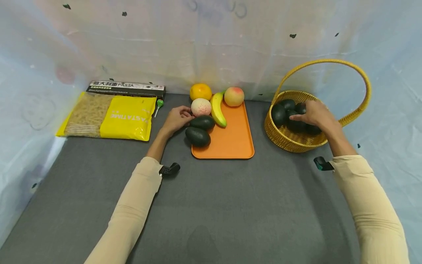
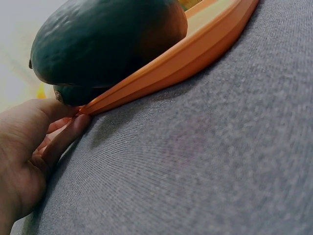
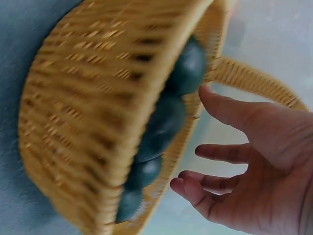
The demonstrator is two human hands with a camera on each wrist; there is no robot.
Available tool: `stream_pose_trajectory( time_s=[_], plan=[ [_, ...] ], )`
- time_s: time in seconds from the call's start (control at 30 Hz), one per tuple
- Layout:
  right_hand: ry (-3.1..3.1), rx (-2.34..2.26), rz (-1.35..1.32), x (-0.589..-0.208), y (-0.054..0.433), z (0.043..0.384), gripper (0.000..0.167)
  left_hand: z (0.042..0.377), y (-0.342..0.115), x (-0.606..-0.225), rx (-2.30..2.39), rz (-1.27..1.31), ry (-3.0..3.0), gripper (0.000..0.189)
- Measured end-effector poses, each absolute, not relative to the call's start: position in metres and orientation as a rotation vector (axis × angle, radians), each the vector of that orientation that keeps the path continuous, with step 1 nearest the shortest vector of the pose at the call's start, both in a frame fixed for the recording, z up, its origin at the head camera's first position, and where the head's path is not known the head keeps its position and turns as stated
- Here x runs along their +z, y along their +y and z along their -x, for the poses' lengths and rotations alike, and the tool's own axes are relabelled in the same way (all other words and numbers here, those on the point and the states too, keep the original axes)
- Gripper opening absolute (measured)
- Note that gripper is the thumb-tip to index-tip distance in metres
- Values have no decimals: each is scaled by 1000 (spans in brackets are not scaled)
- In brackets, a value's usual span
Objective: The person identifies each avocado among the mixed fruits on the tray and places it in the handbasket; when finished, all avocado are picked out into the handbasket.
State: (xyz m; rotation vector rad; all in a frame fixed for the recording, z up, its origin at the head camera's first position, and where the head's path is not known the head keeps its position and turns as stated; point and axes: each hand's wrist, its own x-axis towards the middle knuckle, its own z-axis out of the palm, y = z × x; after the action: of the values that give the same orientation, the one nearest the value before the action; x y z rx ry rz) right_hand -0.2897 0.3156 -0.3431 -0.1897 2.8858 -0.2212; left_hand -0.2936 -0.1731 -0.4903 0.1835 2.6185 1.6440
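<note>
My left hand (image 1: 178, 119) is at the left edge of an orange tray (image 1: 237, 141). In the left wrist view, its thumb and fingers (image 2: 68, 134) pinch the tray's rim (image 2: 146, 76). Close by, two dark green avocados (image 1: 197, 136) lie on the tray's left side, partly over the edge. My right hand (image 1: 316, 113) hovers at the mouth of a yellow wicker basket (image 1: 290, 145). Its fingers are spread, with nothing between them in the right wrist view. Several dark green avocados (image 3: 164, 125) fill part of the basket, some hidden by the hand.
A speckled pale peach (image 1: 201, 107), an orange (image 1: 200, 91), a banana (image 1: 217, 110) and a reddish peach (image 1: 234, 96) sit on the tray's far part. Left are a pasta bag (image 1: 108, 116), a black pasta box (image 1: 126, 89) and a green lollipop (image 1: 159, 103). The basket's handle (image 1: 366, 84) arches high.
</note>
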Motion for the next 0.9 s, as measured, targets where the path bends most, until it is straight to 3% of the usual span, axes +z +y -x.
stream_pose_trajectory(
  time_s=[0.5, 0.9],
  plan=[
    [2980, -289, 270, -302, 254, 248, 80, 292, -172, -490, 1668, -186, 2615, 43],
    [2888, -477, 553, -284, 213, 216, 74, 290, -172, -488, 1644, -170, 2630, 43]
  ],
)
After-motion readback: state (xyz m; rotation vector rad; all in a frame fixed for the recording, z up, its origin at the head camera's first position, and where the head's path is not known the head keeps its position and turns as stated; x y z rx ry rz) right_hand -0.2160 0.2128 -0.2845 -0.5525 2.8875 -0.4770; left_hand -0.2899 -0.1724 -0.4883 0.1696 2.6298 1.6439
